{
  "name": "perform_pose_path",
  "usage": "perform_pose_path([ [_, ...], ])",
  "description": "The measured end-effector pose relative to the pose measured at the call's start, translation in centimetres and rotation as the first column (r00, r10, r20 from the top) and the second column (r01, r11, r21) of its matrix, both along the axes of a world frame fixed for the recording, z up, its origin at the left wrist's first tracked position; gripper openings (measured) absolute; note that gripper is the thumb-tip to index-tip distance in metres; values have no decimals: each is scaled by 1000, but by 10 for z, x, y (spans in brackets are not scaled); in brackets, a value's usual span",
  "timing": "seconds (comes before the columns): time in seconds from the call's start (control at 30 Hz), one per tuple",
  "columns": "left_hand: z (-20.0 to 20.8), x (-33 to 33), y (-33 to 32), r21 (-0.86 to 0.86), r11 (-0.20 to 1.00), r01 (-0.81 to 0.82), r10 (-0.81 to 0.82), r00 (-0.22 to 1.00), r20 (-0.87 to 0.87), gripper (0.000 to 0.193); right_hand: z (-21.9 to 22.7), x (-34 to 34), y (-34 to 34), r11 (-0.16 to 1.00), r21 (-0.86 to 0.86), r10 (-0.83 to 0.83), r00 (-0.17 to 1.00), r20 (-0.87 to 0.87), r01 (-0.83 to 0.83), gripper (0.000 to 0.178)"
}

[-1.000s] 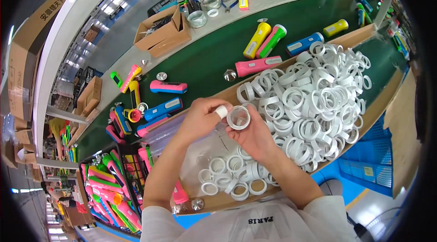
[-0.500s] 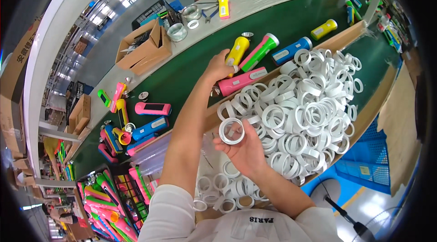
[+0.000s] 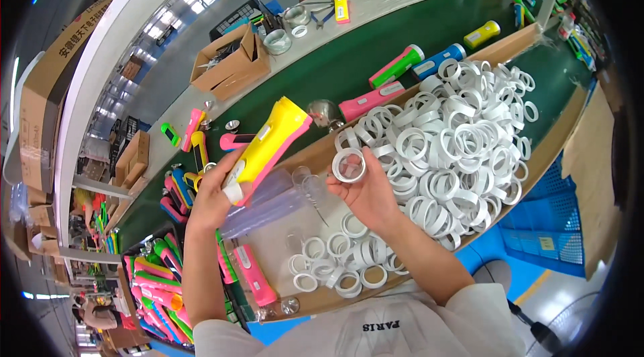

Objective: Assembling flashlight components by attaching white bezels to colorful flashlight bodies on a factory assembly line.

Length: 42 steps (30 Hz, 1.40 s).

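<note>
My left hand [image 3: 210, 204] grips a yellow and pink flashlight [image 3: 265, 149] by its narrow end, tilted with its wide, uncapped head up to the right. A small white piece [image 3: 233, 192] shows at the narrow end, by my fingers. Just beyond the head is a shiny reflector cup [image 3: 322, 113]; whether it is joined to the flashlight I cannot tell. Between the thumb and fingers of my right hand [image 3: 367, 194] is a white ring [image 3: 349, 166], held facing up beside the heap of similar white rings [image 3: 463, 149]. Something clear seems to span its opening.
A cardboard tray [image 3: 305, 159] holds the rings and clear plastic sleeves [image 3: 268, 213]. On the green belt [image 3: 268, 105] lie a pink flashlight [image 3: 372, 100], a green and pink one [image 3: 397, 66] and a blue one [image 3: 439, 62]. A crate of flashlights [image 3: 157, 283] stands at left.
My left hand has lifted the yellow and pink flashlight off the belt and brought it left and nearer. The right hand still holds its ring, slightly higher and further right in view.
</note>
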<state>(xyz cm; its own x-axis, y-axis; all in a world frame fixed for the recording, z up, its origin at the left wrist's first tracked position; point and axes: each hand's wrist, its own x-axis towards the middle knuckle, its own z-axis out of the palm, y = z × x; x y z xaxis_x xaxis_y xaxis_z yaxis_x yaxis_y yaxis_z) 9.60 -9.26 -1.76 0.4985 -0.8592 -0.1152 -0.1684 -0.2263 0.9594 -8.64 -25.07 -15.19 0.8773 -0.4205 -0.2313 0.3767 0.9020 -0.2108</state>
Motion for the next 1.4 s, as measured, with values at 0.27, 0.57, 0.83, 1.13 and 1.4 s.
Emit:
perform_pose_path([
  [0.27,3,-48,45,157,987,23,21,962,-274,52,9,-3,7,992,-125,37,995,98,-24,45],
  [0.57,32,-78,45,333,936,117,-336,585,738,61,7,-5,13,929,-366,38,999,-35,-48,43],
  [0.83,-2,-90,64,102,953,287,-277,675,684,64,48,-38,32,405,-909,-68,994,80,101,53],
  [1.13,-9,-104,50,340,899,275,-366,50,929,53,34,-33,25,825,-426,213,902,-375,-372,38],
  [1.4,-19,-113,79,40,935,352,-326,810,488,61,66,-68,32,-72,-977,-68,977,204,199,35],
])
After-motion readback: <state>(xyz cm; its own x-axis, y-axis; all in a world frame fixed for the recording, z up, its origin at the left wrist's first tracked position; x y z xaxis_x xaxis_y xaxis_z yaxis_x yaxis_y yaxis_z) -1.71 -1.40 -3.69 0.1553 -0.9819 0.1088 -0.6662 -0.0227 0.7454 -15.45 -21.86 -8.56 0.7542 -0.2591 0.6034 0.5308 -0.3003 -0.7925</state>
